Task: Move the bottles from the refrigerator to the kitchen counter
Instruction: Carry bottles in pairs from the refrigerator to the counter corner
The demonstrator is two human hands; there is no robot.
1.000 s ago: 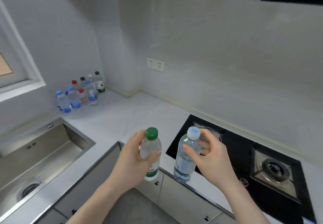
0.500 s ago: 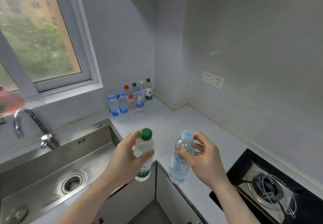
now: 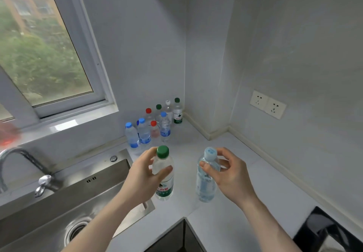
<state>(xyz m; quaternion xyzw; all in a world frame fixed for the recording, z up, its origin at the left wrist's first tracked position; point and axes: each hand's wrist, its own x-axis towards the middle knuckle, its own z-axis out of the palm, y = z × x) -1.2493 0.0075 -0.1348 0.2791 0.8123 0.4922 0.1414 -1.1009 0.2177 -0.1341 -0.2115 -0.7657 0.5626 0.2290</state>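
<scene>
over the counter (image 3: 225, 230), two held water bottles (image 3: 164, 175)

Green-capped bottle (image 3: 163, 175): clear plastic, glossy; paper-like label with green band. Blue-capped bottle (image 3: 206, 179): clear, thin plastic, shiny, ribbed wall. Group of bottles (image 3: 153, 126) at the back: same clear plastic, smooth caps in red, blue, green, white. Table (image 3: 225, 208): pale stone-look top, smooth, faint sheen. Sink (image 3: 82, 188): brushed steel, satin. Faucet (image 3: 23, 157): polished metal. Walls: matt. Hob (image 3: 324, 230): black, glossy glass-like.
</scene>
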